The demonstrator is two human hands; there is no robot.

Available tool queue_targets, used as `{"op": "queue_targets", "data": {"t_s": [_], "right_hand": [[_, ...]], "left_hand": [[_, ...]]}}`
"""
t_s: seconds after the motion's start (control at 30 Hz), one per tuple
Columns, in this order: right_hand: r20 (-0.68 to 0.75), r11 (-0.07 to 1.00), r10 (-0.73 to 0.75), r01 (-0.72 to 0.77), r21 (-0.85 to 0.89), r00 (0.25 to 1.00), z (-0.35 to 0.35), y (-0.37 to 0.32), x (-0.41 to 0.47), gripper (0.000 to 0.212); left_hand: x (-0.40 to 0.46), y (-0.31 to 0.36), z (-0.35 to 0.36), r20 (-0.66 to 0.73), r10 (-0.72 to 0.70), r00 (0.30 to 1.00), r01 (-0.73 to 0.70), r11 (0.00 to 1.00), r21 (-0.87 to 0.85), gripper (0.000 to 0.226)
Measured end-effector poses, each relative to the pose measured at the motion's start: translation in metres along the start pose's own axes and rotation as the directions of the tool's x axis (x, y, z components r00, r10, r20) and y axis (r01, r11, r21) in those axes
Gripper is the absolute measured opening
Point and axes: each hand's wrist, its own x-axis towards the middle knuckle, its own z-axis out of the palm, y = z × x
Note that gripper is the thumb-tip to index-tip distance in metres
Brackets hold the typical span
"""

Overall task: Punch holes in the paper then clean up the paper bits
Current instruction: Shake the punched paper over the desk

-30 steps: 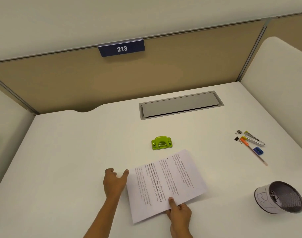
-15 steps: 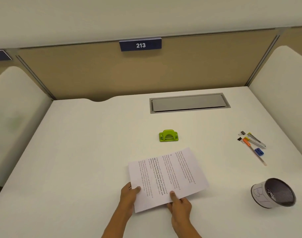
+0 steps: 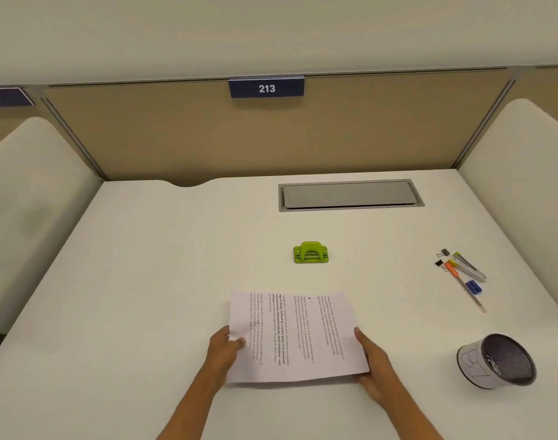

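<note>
A printed sheet of paper (image 3: 298,336) lies near the front of the white desk (image 3: 163,281), its text lines running sideways. My left hand (image 3: 224,347) pinches its left edge, thumb on top. My right hand (image 3: 371,365) holds the right edge near the front corner, fingers under the sheet. A small green hole punch (image 3: 310,253) stands on the desk a short way beyond the paper, untouched. No paper bits show on the desk.
A mesh cup with a white label (image 3: 496,360) lies tipped at the front right. Binder clips (image 3: 442,258), pens (image 3: 465,277) and a blue eraser (image 3: 473,286) sit at the right. A grey cable hatch (image 3: 350,195) is set in the desk's back. Partition panels enclose three sides.
The sheet has been turned square to me. My left hand moved from the desk onto its left edge, and my right hand slid from the front edge to the right side.
</note>
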Motion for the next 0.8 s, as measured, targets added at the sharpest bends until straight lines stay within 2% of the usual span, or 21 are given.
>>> {"op": "queue_targets", "data": {"t_s": [0.1,0.2,0.33,0.6,0.8], "right_hand": [[-0.005,0.977,-0.038,0.036,-0.211,0.999,-0.004,-0.025,0.009,0.022],[0.012,0.89,-0.085,0.081,-0.45,0.996,-0.003,-0.038,0.016,0.016],[0.029,0.775,-0.122,0.114,-0.622,0.992,-0.001,-0.048,0.02,0.012],[0.12,0.627,-0.235,0.245,-0.739,0.965,0.004,-0.061,0.003,0.01],[0.16,0.548,-0.398,0.374,-0.748,0.903,0.001,-0.066,-0.012,0.012]], "left_hand": [[0.003,0.003,0.003,-0.001,-0.017,1.0,0.017,0.999,0.041,0.028],[0.001,0.006,0.007,-0.004,-0.009,1.0,0.009,0.997,0.071,0.029],[-0.002,0.009,0.01,-0.035,0.013,0.999,-0.011,0.998,0.057,0.019],[-0.011,0.017,0.003,-0.115,0.099,0.988,-0.101,0.995,-0.01,0.016],[-0.02,0.025,-0.011,-0.12,0.192,0.974,-0.205,0.973,-0.105,0.017]]}}
